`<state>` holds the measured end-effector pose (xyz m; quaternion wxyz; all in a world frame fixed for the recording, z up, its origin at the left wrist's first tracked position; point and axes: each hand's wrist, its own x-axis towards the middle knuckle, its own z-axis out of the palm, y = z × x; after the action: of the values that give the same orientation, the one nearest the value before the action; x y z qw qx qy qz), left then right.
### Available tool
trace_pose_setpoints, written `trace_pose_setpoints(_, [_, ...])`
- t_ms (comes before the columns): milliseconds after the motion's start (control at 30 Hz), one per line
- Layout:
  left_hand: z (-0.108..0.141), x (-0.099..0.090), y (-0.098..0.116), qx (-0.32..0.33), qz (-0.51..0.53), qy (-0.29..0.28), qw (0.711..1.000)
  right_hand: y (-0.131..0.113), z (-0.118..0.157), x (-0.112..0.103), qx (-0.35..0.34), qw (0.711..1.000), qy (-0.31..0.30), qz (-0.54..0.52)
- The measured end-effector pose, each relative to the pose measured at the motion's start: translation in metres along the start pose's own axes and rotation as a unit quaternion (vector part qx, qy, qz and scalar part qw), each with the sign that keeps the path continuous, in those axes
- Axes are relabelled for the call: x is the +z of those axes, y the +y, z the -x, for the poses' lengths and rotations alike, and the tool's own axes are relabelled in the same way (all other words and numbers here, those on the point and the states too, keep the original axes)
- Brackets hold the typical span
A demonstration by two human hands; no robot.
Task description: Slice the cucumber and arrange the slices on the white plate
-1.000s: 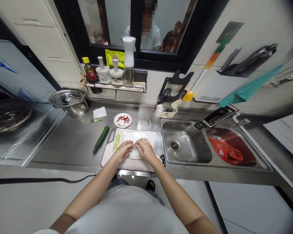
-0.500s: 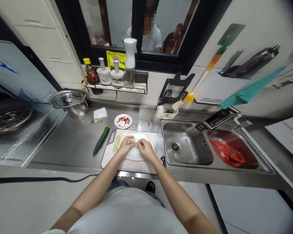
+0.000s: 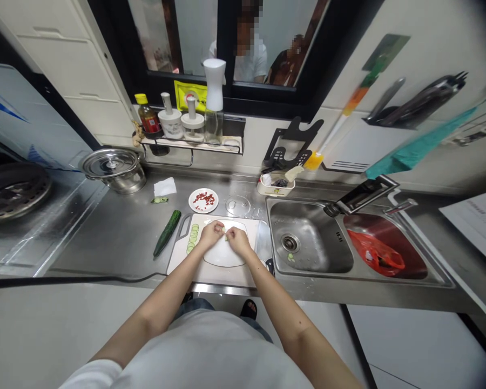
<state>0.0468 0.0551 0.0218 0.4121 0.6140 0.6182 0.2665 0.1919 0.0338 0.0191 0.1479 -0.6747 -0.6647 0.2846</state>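
Note:
Over a white plate (image 3: 225, 258) on the cutting board (image 3: 182, 266), my left hand (image 3: 212, 233) and my right hand (image 3: 237, 240) are close together with fingers pinched. Small pale green bits show at both fingertips, apparently parts of a cucumber slice, partly hidden by the fingers. On the board's left side lies an overlapping row of cucumber slices (image 3: 193, 237). A whole cucumber (image 3: 167, 233) rests on the counter left of the board. At the board's right edge is a knife with a broad blade (image 3: 263, 241) and dark handle.
Behind the board stand a small plate of chopped red pieces (image 3: 203, 200) and a clear round lid (image 3: 238, 205). To the right is a double sink (image 3: 311, 237) with a red bag (image 3: 376, 253). A lidded pot (image 3: 123, 173) stands at the back left.
Between my hands, the cucumber slice that showed earlier is now mostly covered by my fingers. My left fingers have curled in more. The view has shifted slightly.

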Motion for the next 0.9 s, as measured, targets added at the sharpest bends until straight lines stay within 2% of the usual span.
trace_pose_setpoints(233, [-0.003, 0.004, 0.005, 0.006, -0.15, -0.013, 0.989, -0.013, 0.001, -0.002, 0.011, 0.994, -0.019, 0.111])
trace_pose_setpoints(433, [0.003, 0.006, 0.011, 0.026, -0.227, -0.005, 0.974, -0.018, 0.009, -0.003, 0.01, 0.988, -0.026, 0.151])
trace_pose_setpoints(633, [0.006, 0.004, 0.01, 0.042, -0.264, -0.016, 0.963, -0.015, 0.02, 0.001, -0.004, 0.977, -0.05, 0.205])
trace_pose_setpoints(900, [-0.001, 0.005, 0.012, 0.045, -0.261, -0.011, 0.964, -0.014, 0.014, 0.001, 0.013, 0.977, -0.051, 0.206])
